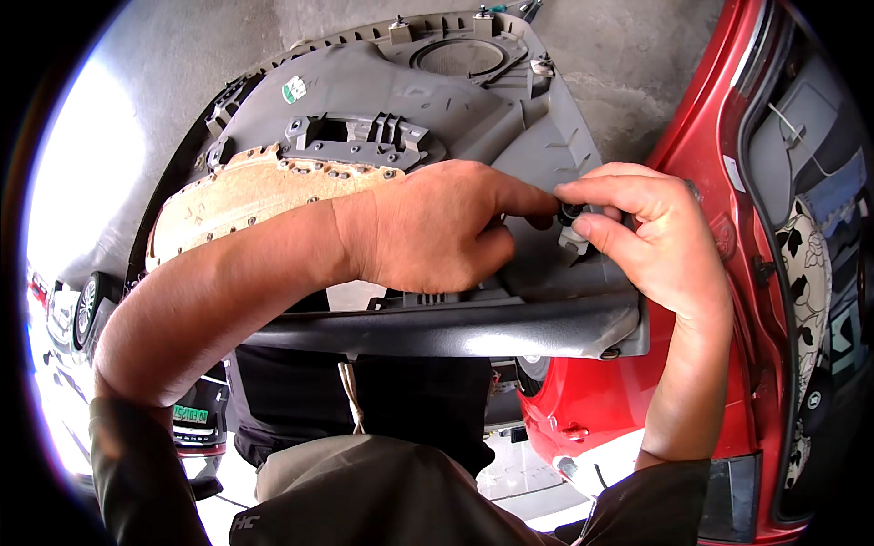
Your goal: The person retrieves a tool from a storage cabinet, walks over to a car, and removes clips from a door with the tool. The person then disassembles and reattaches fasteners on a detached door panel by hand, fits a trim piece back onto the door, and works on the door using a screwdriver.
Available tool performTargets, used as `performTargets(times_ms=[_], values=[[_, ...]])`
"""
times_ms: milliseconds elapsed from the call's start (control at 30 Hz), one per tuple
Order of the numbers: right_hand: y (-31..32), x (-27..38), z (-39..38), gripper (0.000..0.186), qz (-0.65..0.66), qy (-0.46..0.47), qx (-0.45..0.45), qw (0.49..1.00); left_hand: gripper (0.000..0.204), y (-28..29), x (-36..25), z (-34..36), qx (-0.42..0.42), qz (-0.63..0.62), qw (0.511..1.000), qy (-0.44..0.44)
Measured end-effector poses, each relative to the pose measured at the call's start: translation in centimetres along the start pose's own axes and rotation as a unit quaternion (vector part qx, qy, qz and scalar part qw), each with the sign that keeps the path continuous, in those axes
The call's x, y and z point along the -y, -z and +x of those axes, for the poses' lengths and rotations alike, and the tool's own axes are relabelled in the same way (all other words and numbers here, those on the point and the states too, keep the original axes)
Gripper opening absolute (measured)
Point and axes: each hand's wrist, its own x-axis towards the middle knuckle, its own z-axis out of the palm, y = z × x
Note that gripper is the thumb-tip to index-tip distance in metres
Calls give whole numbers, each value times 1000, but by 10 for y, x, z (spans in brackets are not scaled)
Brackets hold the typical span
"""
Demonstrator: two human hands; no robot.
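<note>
A grey plastic car door panel [455, 118] lies with its ribbed back side up in front of me. Near its right edge, my right hand [669, 223] pinches a small black round part [570, 213] between thumb and fingers. Just below that part, a pale clip [573, 240] sits on the panel. My left hand [446, 223] reaches across from the left, its index fingertip at the black part. The other left fingers are curled, and whatever they may hold is hidden.
Tan padding [273, 187] covers the panel's left part, and a round speaker opening [460, 57] is at its far end. A padded dark edge [437, 329] runs along the near side. To the right stands a red car [728, 118] with its interior exposed.
</note>
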Motion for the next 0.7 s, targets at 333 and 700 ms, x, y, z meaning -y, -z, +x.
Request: performTargets(times_ms=[333,700], values=[[3,6,-1,25,-11,-24,8,1000,53,-1,-2,0,-12,24,1000,4],[0,2,0,24,-17,2,4,1000,52,-2,-5,1,-1,54,998,40]])
